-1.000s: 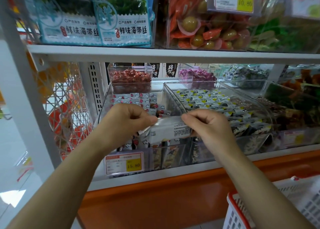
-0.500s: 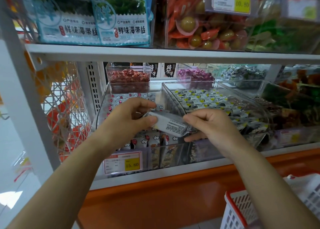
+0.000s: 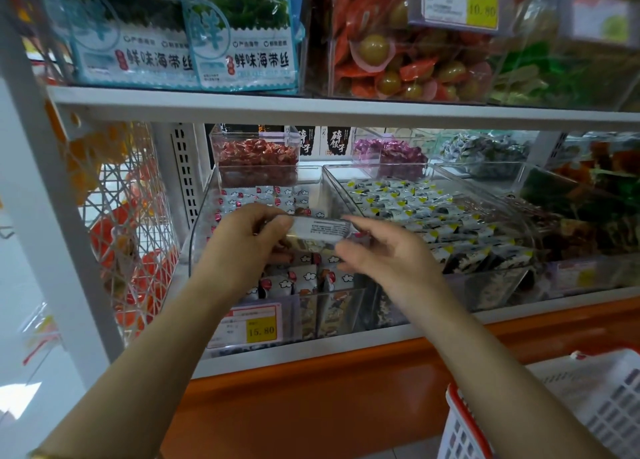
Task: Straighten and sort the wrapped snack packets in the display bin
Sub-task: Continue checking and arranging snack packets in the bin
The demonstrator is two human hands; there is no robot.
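A clear display bin (image 3: 202, 230) on the lower shelf holds rows of white snack packets (image 3: 266, 195) with red and cloud marks. My left hand (image 3: 242, 247) grips the left end of one silver-white packet (image 3: 320, 230), printed side up, just above the bin's middle. My right hand (image 3: 384, 254) is at the packet's right end, fingers loosely spread, the index finger touching it. More packets (image 3: 304, 282) stand upright at the bin's front, partly hidden by my hands.
A second clear bin (image 3: 412, 202) of black-yellow-white packets sits to the right. A price tag (image 3: 252, 327) hangs on the front. Small tubs of red (image 3: 256, 157) and purple sweets stand behind. The upper shelf (image 3: 311, 106) is close overhead. A red-rimmed white basket (image 3: 554, 406) is lower right.
Both hands have carried the packet deeper over the bin and levelled it from a tilt. My right hand has loosened from a pinch to spread fingers.
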